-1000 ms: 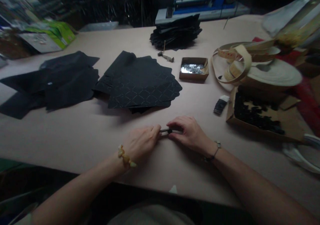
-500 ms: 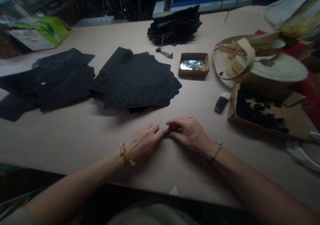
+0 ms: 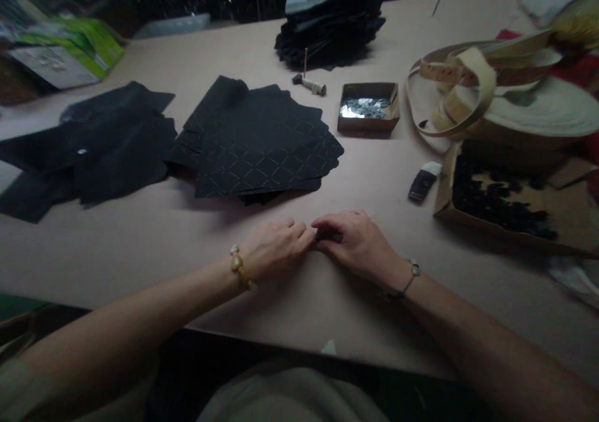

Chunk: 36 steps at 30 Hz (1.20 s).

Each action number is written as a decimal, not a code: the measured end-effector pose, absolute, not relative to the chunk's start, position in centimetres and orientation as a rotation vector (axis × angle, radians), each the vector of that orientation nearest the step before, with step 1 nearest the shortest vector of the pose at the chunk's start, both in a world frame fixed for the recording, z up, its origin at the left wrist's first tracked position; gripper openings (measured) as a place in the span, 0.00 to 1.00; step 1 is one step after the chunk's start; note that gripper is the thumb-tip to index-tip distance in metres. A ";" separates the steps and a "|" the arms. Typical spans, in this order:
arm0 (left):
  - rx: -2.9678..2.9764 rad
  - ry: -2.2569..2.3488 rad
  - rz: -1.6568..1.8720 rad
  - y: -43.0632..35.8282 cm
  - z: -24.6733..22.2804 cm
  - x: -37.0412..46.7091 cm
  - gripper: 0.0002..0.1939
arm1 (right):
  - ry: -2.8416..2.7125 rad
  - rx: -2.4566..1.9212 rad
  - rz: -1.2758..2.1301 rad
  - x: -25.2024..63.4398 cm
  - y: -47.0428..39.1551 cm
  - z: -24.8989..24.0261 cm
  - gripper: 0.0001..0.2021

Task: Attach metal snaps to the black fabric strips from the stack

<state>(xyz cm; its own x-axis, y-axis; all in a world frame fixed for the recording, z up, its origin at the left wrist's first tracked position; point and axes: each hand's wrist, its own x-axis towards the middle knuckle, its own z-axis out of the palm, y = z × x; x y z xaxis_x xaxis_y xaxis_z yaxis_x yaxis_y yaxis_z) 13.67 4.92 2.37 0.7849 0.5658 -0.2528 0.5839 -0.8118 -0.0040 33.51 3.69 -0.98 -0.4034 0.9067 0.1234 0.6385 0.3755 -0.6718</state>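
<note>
Lying nearer to the person than the black patterned pile [image 3: 262,160], in front of its right end, a small dark thing [image 3: 321,237] is held between the bent thumb and forefinger of the right hand [image 3: 358,241]. Only a narrow gap is left between these two fingertips, and the thing is mostly hidden. The left hand [image 3: 278,244] is placed against it from the other side; its fingers are folded close, and whether something is gripped inside them cannot be told.

To the right of the pile, a beige tape [image 3: 484,91] is looped beside and over a wide roll [image 3: 543,113]. Red marks [image 3: 447,71] are printed on the tape, but they are too small to be read. Far to the left of the pile, and beyond it, a green and white box [image 3: 47,66] is placed; its surface is too blurred for reading.

Just to the right of the pile, a small open carton [image 3: 367,124] is filled with shiny silver pieces [image 3: 365,108]. Farther right from the pile, a larger open carton [image 3: 573,219] is seen, where small black pieces [image 3: 470,194] are heaped and some brown cardboard is left uncovered. Between the pile and this carton, close to the carton, a black item with a white end [image 3: 423,183] is laid. Plain black sheets [image 3: 116,147] are spread to the left of the pile.
</note>
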 end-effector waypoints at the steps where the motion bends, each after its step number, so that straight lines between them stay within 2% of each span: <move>1: 2.856 0.960 -0.355 5.0 2.2 13.6 0.09 | -2.169 -1.332 0.740 33.4 3.7 -0.9 0.13; 7: 2.715 1.071 -0.269 5.4 2.0 13.6 0.11 | -2.216 -1.378 0.705 33.2 3.6 -0.8 0.14; 15: 2.700 1.121 -0.234 5.5 1.8 13.3 0.13 | -2.144 -1.354 0.670 33.2 2.9 -0.6 0.20; 22: 2.772 1.285 -0.118 4.7 2.4 12.2 0.13 | -2.149 -1.281 0.738 34.1 3.1 -0.5 0.14; 32: 2.958 0.991 -0.154 6.0 1.9 12.1 0.07 | -2.282 -1.372 0.625 34.8 3.8 -0.7 0.04; 36: 2.995 0.926 -0.154 6.3 1.5 11.8 0.04 | -2.269 -1.373 0.617 34.6 3.7 -1.0 0.03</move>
<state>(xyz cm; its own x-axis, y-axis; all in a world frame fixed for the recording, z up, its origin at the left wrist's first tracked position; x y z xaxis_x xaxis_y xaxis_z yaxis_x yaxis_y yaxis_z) 11.79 6.31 1.45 0.8212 0.5628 -0.0945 0.5631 -0.8260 -0.0260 34.60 3.66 -1.02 -0.4272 0.8961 0.1202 0.7118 0.4154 -0.5664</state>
